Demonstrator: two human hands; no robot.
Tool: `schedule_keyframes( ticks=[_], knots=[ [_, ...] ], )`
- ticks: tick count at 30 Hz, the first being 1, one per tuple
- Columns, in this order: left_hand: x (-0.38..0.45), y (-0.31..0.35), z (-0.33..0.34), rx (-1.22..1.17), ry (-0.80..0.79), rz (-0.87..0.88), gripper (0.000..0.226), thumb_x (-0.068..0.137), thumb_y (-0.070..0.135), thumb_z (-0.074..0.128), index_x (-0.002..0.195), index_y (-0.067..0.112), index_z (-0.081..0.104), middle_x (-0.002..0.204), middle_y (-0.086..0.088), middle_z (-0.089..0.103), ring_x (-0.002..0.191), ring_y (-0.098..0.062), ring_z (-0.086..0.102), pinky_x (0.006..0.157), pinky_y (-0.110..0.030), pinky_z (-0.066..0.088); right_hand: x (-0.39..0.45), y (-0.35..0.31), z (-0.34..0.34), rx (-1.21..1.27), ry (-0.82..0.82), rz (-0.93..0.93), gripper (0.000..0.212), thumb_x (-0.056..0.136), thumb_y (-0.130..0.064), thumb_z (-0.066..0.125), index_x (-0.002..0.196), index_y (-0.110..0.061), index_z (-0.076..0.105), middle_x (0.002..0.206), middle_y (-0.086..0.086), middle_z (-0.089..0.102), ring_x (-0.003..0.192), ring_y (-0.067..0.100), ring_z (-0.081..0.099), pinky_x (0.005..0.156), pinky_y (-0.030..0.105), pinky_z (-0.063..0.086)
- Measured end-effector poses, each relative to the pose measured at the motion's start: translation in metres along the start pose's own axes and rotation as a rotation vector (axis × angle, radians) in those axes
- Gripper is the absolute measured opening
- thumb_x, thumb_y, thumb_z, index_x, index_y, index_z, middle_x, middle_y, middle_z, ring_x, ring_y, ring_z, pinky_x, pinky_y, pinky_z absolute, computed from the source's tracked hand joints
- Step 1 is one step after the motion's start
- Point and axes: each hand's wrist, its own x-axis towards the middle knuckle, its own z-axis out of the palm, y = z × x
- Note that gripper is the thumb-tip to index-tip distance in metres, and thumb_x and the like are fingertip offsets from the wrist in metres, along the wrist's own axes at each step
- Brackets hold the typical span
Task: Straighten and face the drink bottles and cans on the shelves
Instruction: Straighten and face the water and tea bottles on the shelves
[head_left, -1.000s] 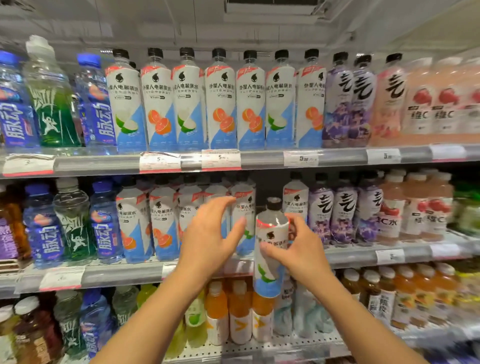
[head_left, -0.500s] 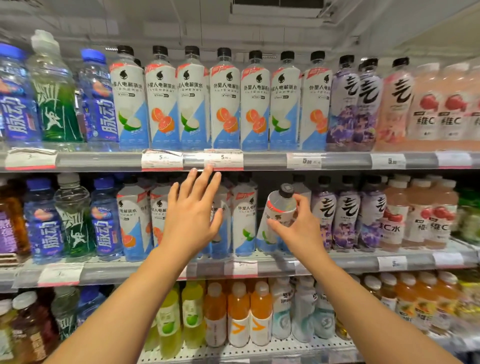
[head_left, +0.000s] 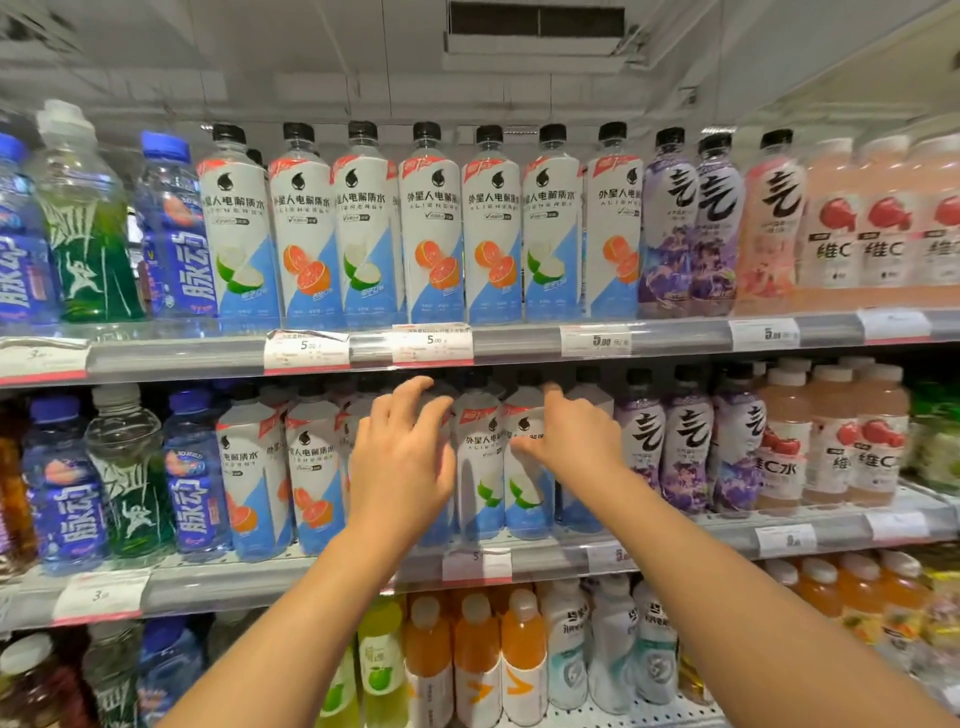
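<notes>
White-and-blue electrolyte water bottles with black caps fill the middle shelf (head_left: 675, 540). Two of them with green fruit on the label (head_left: 480, 478) (head_left: 527, 483) stand upright side by side between my hands. My left hand (head_left: 402, 462) is in front of the bottles just left of them, fingers spread and slightly bent, covering one bottle. My right hand (head_left: 569, 441) reaches in from the right, its fingertips touching the right-hand green-fruit bottle near its upper label. Neither hand wraps round a bottle.
The top shelf (head_left: 519, 343) carries a faced row of the same bottles, blue and green drinks at the left, purple and pink ones at the right. Price tags line the shelf edges. Orange and green juice bottles (head_left: 478, 660) stand on the shelf below.
The bottle my right hand held tilted in front of the shelf now stands upright in the row. My right hand let it go and touches it with fingertips. My left hand shifted right.
</notes>
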Motion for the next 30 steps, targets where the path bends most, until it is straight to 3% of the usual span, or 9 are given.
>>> schedule_keyframes(
  ticks=[3,6,9,11,19,22,26,30],
  knots=[
    [0.006,0.016,0.014,-0.093,-0.138,-0.113,0.049,0.094,0.026,0.062,0.141,0.016,0.054,0.144,-0.001,0.048,0.123,-0.026,0.055,0.083,-0.04,0.055,0.001,0.004,0.006,0.032,-0.02,-0.003,0.086,0.083,-0.068,0.066,0.146,-0.017,0.038,0.112,0.011,0.069,0.101,0.033,0.067,0.061,0.035,0.044],
    [0.022,0.026,0.028,-0.036,-0.287,-0.24,0.057,0.097,0.04,0.058,0.147,0.018,0.043,0.141,-0.004,0.05,0.11,-0.03,0.063,0.073,-0.036,0.047,0.001,0.011,0.006,0.045,-0.035,0.003,0.083,0.084,-0.068,0.065,0.145,-0.019,0.039,0.116,0.01,0.068,0.105,0.033,0.066,0.066,0.037,0.048],
    [0.044,0.031,0.037,-0.024,-0.397,-0.339,0.057,0.091,0.05,0.065,0.132,0.014,0.049,0.115,-0.008,0.061,0.103,-0.035,0.063,0.069,-0.037,0.045,0.0,0.015,0.005,0.063,-0.038,0.005,0.083,0.083,-0.069,0.065,0.145,-0.021,0.039,0.117,0.011,0.067,0.106,0.035,0.065,0.071,0.039,0.051],
    [0.055,0.033,0.041,-0.027,-0.437,-0.391,0.052,0.085,0.055,0.072,0.111,0.016,0.051,0.098,-0.003,0.057,0.095,-0.032,0.062,0.066,-0.036,0.045,-0.001,0.016,0.005,0.082,-0.035,0.01,0.083,0.083,-0.069,0.065,0.146,-0.021,0.039,0.118,0.011,0.067,0.106,0.036,0.065,0.068,0.038,0.049],
    [0.066,0.025,0.045,-0.001,-0.477,-0.351,0.049,0.082,0.053,0.078,0.076,0.021,0.041,0.082,-0.001,0.06,0.075,-0.021,0.058,0.059,-0.033,0.046,-0.002,0.018,0.009,0.167,-0.049,0.006,0.084,0.084,-0.066,0.066,0.15,-0.024,0.035,0.12,0.01,0.066,0.107,0.035,0.065,0.075,0.041,0.054],
    [0.066,0.02,0.04,-0.047,-0.498,-0.339,0.047,0.079,0.054,0.08,0.084,0.021,0.048,0.081,0.001,0.059,0.073,-0.017,0.058,0.056,-0.033,0.046,-0.001,0.021,0.009,0.195,-0.07,-0.001,0.086,0.083,-0.066,0.066,0.151,-0.024,0.035,0.122,0.008,0.067,0.109,0.035,0.064,0.077,0.041,0.054],
    [0.06,0.025,0.035,-0.064,-0.483,-0.325,0.051,0.082,0.052,0.079,0.11,0.016,0.056,0.089,0.0,0.063,0.08,-0.02,0.062,0.069,-0.037,0.057,-0.006,0.021,0.007,0.193,-0.077,-0.006,0.087,0.085,-0.067,0.062,0.154,-0.026,0.029,0.121,0.009,0.067,0.108,0.034,0.065,0.079,0.042,0.055],
    [0.039,0.033,0.031,-0.116,-0.368,-0.324,0.073,0.088,0.045,0.075,0.146,0.018,0.042,0.116,-0.002,0.064,0.104,-0.022,0.064,0.086,-0.038,0.057,-0.01,0.027,0.002,0.211,-0.162,-0.074,0.087,0.089,-0.063,0.059,0.157,-0.027,0.02,0.124,0.009,0.065,0.11,0.032,0.064,0.083,0.042,0.056]
  ],
)
